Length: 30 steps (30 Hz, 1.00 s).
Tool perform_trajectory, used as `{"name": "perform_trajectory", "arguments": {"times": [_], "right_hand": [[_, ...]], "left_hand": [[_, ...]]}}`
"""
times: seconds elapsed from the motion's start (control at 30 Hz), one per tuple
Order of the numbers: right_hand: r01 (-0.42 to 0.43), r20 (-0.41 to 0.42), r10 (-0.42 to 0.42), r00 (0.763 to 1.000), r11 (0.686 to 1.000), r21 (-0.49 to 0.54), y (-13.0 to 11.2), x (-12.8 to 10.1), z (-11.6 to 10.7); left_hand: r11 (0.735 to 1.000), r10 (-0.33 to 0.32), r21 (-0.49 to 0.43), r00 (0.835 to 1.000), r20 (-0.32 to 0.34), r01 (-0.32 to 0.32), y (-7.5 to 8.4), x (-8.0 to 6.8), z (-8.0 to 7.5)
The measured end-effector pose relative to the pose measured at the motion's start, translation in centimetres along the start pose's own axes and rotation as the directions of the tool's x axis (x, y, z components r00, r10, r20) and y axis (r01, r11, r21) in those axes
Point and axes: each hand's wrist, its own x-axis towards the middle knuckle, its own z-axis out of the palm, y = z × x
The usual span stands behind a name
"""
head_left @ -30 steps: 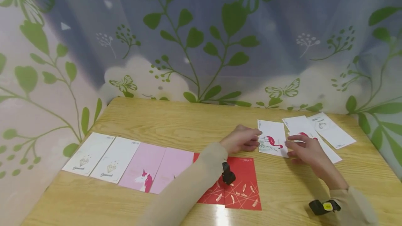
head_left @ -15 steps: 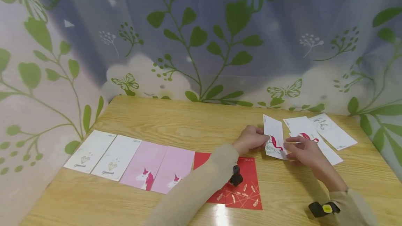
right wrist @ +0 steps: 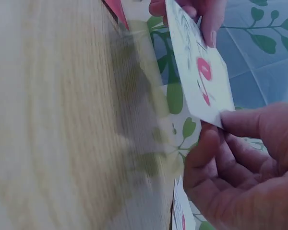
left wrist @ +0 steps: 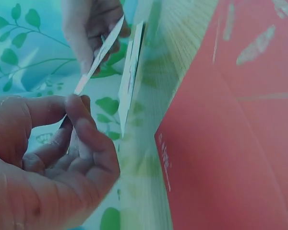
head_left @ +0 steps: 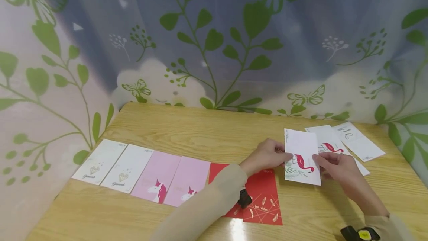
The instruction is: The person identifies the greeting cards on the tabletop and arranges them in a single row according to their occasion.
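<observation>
Flamingo card (head_left: 302,157) (between both hands)

We see a white flamingo card (head_left: 302,157) with a pink-red bird and green leaves printed on its lower half. It is lifted off the worktop (head_left: 187,129), tilted face-up, pinched at its left and right edges, above the red cards' right end.
</observation>
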Motion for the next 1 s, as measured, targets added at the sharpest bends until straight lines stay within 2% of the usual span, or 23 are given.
{"name": "perform_trajectory", "arguments": {"times": [0.07, 0.2, 0.27, 0.33, 0.43, 0.53, 0.63, 0.7, 0.8, 1.0], "right_hand": [[0.005, 0.033, -0.005, 0.999, 1.000, -0.008, 0.2, -0.6, -0.1], [0.014, 0.093, -0.010, 0.996, 0.999, -0.050, 0.7, -1.9, -0.2], [0.013, 0.125, -0.005, 0.992, 0.998, -0.066, 0.9, -2.4, -0.3], [0.009, 0.167, 0.005, 0.986, 0.996, -0.087, 1.2, -2.8, -0.4], [0.017, 0.235, 0.010, 0.972, 0.993, -0.114, 1.7, -3.1, -0.7], [0.039, 0.296, 0.001, 0.955, 0.991, -0.129, 2.3, -3.4, -0.8], [0.072, 0.351, -0.023, 0.936, 0.989, -0.127, 2.9, -3.5, -0.7], [0.084, 0.369, -0.027, 0.929, 0.987, -0.139, 3.1, -3.6, -0.5], [0.093, 0.370, -0.020, 0.929, 0.979, -0.180, 3.0, -3.7, -0.3], [0.136, 0.328, -0.043, 0.944, 0.954, -0.267, 2.8, -4.0, 0.4]], "left_hand": [[0.999, 0.020, 0.031, 1.000, -0.012, -0.020, -0.1, -0.3, -0.3], [0.998, 0.048, 0.029, 0.999, -0.012, -0.048, -0.3, -0.5, -1.0], [0.996, 0.065, 0.062, 0.998, 0.012, -0.066, -0.3, -0.5, -1.3], [0.988, 0.075, 0.132, 0.996, 0.053, -0.082, -0.4, -0.5, -1.4], [0.953, 0.092, 0.276, 0.987, 0.134, -0.126, -0.5, -0.4, -1.3], [0.900, 0.103, 0.400, 0.976, 0.191, -0.173, -0.5, -0.3, -1.1], [0.847, 0.110, 0.493, 0.972, 0.208, -0.201, -0.4, -0.2, -0.8], [0.820, 0.104, 0.535, 0.971, 0.213, -0.205, -0.4, -0.2, -0.6], [0.803, 0.073, 0.566, 0.974, 0.214, -0.184, -0.3, -0.2, -0.4], [0.798, 0.034, 0.584, 0.978, 0.204, -0.150, -0.6, 0.2, -0.2]]}}
